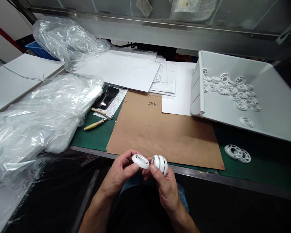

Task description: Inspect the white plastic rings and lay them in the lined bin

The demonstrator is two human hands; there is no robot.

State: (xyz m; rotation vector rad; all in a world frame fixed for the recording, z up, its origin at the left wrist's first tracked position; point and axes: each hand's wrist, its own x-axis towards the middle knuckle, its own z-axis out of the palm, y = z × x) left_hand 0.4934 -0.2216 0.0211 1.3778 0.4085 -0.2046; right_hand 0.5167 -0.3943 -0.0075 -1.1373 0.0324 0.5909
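Between the thumb and fingers of my left hand (120,173) is a single white plastic ring (140,161), tilted so its open middle shows. My right hand (166,184) grips a short stack of white plastic rings (160,164), standing on edge just to the right of the single ring. Both hands are close together in front of the table's near edge, above my lap. The fingertips behind the rings are partly hidden. More white rings (233,151) lie overlapping on the green mat at the right.
A grey bin (232,58) at the right holds many white rings. Brown cardboard (169,136) covers the mat's middle. Pliers (99,121) and a phone (107,97) lie left of it. White sheets (121,68) are stacked behind; clear plastic bags (48,110) fill the left.
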